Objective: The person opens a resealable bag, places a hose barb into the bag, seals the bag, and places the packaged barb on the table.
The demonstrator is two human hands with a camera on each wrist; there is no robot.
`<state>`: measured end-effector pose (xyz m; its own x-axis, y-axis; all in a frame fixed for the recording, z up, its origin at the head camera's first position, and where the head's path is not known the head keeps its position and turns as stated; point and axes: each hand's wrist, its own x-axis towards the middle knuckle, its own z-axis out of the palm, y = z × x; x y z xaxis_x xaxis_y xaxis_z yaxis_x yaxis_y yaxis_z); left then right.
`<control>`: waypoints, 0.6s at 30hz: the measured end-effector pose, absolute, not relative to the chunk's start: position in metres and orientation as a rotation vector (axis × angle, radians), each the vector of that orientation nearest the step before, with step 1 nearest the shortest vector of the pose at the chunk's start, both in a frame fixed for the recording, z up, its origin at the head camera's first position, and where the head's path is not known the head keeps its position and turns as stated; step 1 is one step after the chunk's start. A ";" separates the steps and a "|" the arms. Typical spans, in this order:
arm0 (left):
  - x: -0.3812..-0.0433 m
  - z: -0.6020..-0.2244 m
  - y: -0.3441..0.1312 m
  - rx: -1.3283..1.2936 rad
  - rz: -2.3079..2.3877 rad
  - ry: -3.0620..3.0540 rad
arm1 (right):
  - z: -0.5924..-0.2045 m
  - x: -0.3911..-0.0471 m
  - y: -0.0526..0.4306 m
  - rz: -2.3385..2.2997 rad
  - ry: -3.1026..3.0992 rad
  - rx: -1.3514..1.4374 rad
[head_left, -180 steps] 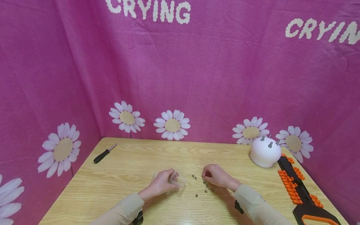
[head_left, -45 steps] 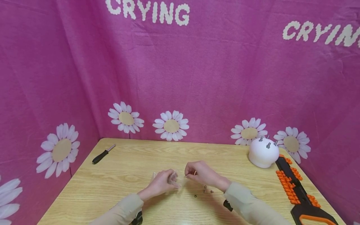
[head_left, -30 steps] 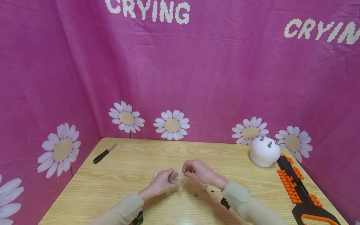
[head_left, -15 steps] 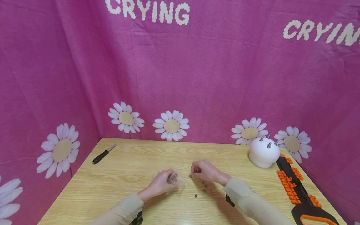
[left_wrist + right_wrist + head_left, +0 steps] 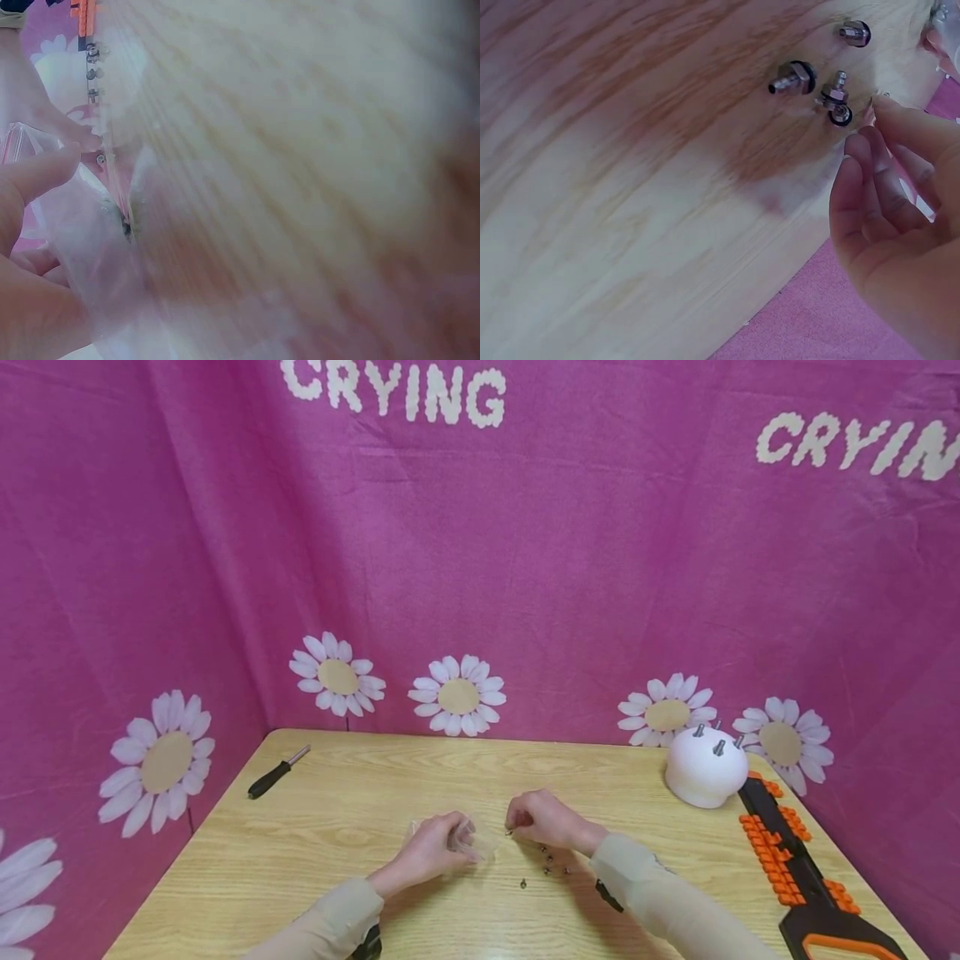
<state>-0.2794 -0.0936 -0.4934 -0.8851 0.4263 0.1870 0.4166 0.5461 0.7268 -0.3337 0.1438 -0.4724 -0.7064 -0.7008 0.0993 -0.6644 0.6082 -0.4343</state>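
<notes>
My left hand (image 5: 431,853) holds a clear plastic bag (image 5: 483,847) by its side, its mouth facing right. In the left wrist view the bag (image 5: 97,247) spreads out past the thumb, with a small dark fitting (image 5: 126,227) low inside it. My right hand (image 5: 551,821) is just right of the bag, fingers curled, and pinches a small metal hose fitting (image 5: 509,833) at the tabletop. Several more metal hose fittings (image 5: 548,858) with hex bodies and black rings lie scattered below that hand. The right wrist view shows some of these fittings (image 5: 791,79) close up beside my fingertips.
A black-handled screwdriver (image 5: 277,774) lies at the back left of the wooden table (image 5: 360,777). At the back right stands a white rounded object (image 5: 705,768) with metal posts on top. A long black and orange piece (image 5: 787,852) lies along the right edge.
My right hand has gone to the bag's mouth, then back right to a fitting on the table. Fewer fittings lie loose than six seconds ago. My left hand stays put with the bag.
</notes>
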 end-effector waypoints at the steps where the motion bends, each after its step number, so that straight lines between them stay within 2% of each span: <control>1: -0.280 -0.493 -0.094 0.749 1.292 2.749 | -0.473 -0.334 0.144 -0.686 2.748 -1.172; 18: -0.277 -0.491 -0.093 0.745 1.287 2.762 | -0.474 -0.334 0.142 -0.704 2.756 -1.267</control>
